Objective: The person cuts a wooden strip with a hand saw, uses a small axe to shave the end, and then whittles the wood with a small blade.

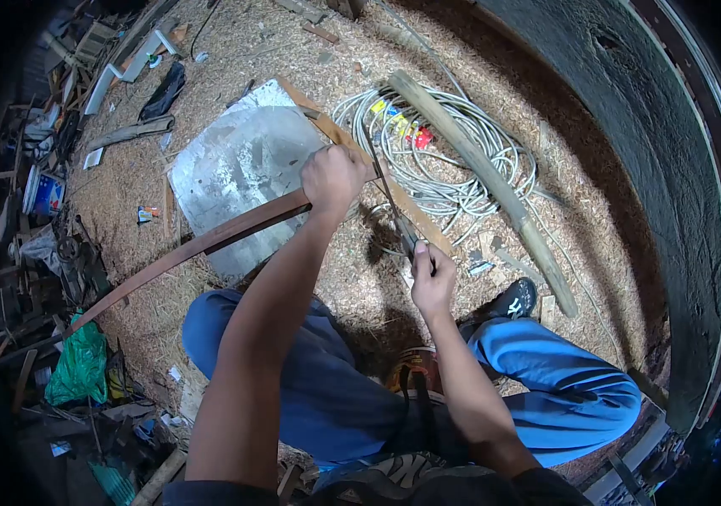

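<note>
From my distant post I am holding the reddish-brown wooden strip in the left hand, whose fingers are clenching around it close to its upper end. A short tip is poking out on the far side of the fist, while the long remainder is curving down and leftward toward a green plastic bag. With the right hand I am grasping the handle of a thin-bladed tool; the fingers are curling around it, the thumb lying along the top. The narrow dark blade is slanting up and leftward, crossing the view beside the strip's protruding tip; whether the two are touching, I cannot tell. Below the left hand, a scuffed pale metal sheet is lying on the floor, which is covered in shavings, and a flat light-brown board is running diagonally past the sheet's right side. Farther right, a loose coil of grey cable is spreading out, with a weathered wooden pole resting across it. I am seeing blue trouser legs folding on both sides, a dark shoe showing by the right one, and a dark curved wall rising along the right edge.
</note>
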Tool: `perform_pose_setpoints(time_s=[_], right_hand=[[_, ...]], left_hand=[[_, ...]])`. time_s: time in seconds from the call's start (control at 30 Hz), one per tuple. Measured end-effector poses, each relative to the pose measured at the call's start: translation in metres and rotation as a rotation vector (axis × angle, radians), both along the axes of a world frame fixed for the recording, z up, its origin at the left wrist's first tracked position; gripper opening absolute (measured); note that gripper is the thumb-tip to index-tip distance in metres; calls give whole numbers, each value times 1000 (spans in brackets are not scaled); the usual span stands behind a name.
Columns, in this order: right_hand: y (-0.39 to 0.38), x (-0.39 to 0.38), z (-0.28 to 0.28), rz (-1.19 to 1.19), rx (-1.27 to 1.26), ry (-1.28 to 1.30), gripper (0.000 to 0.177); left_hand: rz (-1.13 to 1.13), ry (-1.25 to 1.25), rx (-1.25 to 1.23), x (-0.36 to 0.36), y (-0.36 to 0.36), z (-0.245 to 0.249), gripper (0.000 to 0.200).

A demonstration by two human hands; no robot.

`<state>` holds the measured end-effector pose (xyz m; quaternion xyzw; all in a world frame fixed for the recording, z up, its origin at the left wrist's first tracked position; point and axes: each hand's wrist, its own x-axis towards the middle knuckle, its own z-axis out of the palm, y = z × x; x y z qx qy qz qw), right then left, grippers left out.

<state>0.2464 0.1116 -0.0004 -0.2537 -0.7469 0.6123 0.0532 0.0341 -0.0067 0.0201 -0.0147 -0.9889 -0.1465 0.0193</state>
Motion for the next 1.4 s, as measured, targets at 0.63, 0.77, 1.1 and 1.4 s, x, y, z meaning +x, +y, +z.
perform_pose_setpoints(time_s=[0.63, 0.77, 1.1, 1.4], right_hand=[[-10, 53, -38, -48, -319, 48, 57], [-4, 65, -60, -71, -106, 29, 57], [-12, 50, -53, -21, -61, 113, 53], [-11, -8, -21, -78, -92, 40, 42]], left_hand=[[37, 49, 35, -1, 1, 3, 28], [51, -72, 17, -3, 3, 7, 33], [10, 20, 53, -3, -2, -5, 27], [25, -36, 57, -4, 0, 3, 27]])
